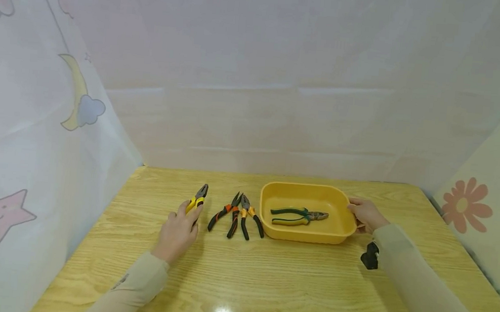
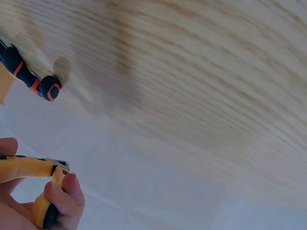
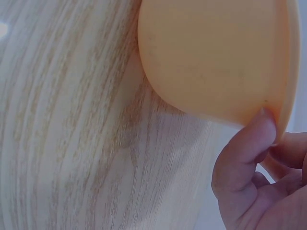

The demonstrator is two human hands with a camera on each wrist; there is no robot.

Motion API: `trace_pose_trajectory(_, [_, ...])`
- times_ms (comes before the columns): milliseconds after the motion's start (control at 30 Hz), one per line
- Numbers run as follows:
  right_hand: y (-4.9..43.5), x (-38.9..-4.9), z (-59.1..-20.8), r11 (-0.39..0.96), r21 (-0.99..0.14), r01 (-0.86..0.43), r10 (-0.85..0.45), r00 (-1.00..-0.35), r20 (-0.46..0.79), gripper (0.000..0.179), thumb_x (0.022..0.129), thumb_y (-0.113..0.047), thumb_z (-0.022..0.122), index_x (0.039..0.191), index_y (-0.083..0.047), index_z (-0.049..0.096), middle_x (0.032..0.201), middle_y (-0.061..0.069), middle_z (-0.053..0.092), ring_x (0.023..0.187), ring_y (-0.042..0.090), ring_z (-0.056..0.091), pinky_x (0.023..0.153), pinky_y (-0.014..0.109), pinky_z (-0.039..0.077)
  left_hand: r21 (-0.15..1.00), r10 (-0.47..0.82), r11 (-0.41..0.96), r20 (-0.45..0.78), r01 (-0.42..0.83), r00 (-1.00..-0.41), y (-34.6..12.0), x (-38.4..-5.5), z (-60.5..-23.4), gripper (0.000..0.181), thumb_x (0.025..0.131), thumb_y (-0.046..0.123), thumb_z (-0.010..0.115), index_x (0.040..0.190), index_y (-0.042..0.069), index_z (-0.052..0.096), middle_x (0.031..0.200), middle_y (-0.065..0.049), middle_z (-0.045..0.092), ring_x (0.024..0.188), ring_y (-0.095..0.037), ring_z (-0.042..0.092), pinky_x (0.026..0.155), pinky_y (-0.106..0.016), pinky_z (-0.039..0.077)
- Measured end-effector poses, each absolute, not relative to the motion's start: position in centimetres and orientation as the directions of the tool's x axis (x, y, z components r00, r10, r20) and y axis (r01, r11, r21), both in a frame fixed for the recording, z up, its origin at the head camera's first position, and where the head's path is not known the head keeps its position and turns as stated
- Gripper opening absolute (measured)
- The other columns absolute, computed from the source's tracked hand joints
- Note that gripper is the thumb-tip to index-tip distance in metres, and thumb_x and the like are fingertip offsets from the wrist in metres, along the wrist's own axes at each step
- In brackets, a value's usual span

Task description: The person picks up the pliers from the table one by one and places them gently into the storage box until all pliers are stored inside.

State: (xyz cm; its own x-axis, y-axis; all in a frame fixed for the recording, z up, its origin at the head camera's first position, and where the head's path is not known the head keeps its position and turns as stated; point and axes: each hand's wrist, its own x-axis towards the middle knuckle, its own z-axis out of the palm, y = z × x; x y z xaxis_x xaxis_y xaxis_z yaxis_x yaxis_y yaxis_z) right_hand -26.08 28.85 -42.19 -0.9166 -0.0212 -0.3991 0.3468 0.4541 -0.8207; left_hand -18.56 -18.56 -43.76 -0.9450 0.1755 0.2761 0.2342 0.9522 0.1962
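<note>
My left hand point(image 1: 178, 229) grips the yellow-handled pliers point(image 1: 197, 200) on the wooden table, left of centre; the left wrist view shows fingers point(image 2: 62, 196) curled round the yellow handles point(image 2: 29, 167). My right hand point(image 1: 366, 215) holds the right rim of the yellow tray point(image 1: 269, 192), and in the right wrist view the thumb point(image 3: 244, 153) presses on the tray's outer wall point(image 3: 211, 52). Green-handled pliers point(image 1: 296, 216) lie inside the tray. Two more pliers, orange-and-black handled point(image 1: 226, 213) and yellow-and-black handled point(image 1: 249, 216), lie crossed between my left hand and the tray.
A small black object point(image 1: 370, 256) hangs at my right sleeve. Pale curtains with star, moon and flower prints close in the table point(image 1: 265, 286) on the left, back and right. A black-and-orange handle tip point(image 2: 48, 87) shows in the left wrist view.
</note>
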Motion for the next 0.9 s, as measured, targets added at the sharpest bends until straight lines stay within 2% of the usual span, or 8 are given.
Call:
trace_pose_trajectory(267, [29.0, -26.0, -42.1, 0.468, -0.815, 0.343, -0.018, -0.918, -0.397, 0.053, 0.107, -0.016, 0.033, 0.153, 0.003, 0.016, 0.094, 0.013, 0.063, 0.064, 0.017, 0.059, 0.060, 0.034, 0.052, 0.062, 0.269, 0.945, 0.416, 0.322, -0.869, -18.6, -18.4, -43.4, 0.045, 0.088, 0.012, 0.067, 0.133, 0.010, 0.062, 0.132, -0.027, 0.050, 0.069, -0.035, 0.053, 0.048, -0.038, 0.047])
trace_pose_trajectory(700, [28.9, -26.0, -42.1, 0.462, -0.818, 0.342, -0.028, -0.917, -0.398, 0.052, 0.107, -0.015, 0.033, 0.153, 0.003, 0.016, 0.093, 0.013, 0.062, 0.064, 0.017, 0.058, 0.061, 0.034, 0.052, -0.017, 0.328, 0.934, 0.439, 0.357, -0.836, -17.9, -18.3, -42.1, 0.047, 0.087, 0.012, 0.068, 0.134, 0.012, 0.061, 0.134, -0.026, 0.049, 0.068, -0.031, 0.052, 0.048, -0.034, 0.045])
trace_pose_trajectory(900, [28.9, -26.0, -42.2, 0.459, -0.822, 0.336, -0.034, -0.918, -0.394, 0.053, 0.107, -0.015, 0.033, 0.153, 0.003, 0.015, 0.091, 0.012, 0.063, 0.062, 0.016, 0.058, 0.059, 0.034, 0.052, -0.025, 0.345, 0.926, 0.459, 0.376, -0.819, -17.5, -18.2, -41.6, 0.047, 0.086, 0.011, 0.067, 0.133, 0.013, 0.062, 0.134, -0.025, 0.048, 0.068, -0.031, 0.052, 0.043, -0.031, 0.041])
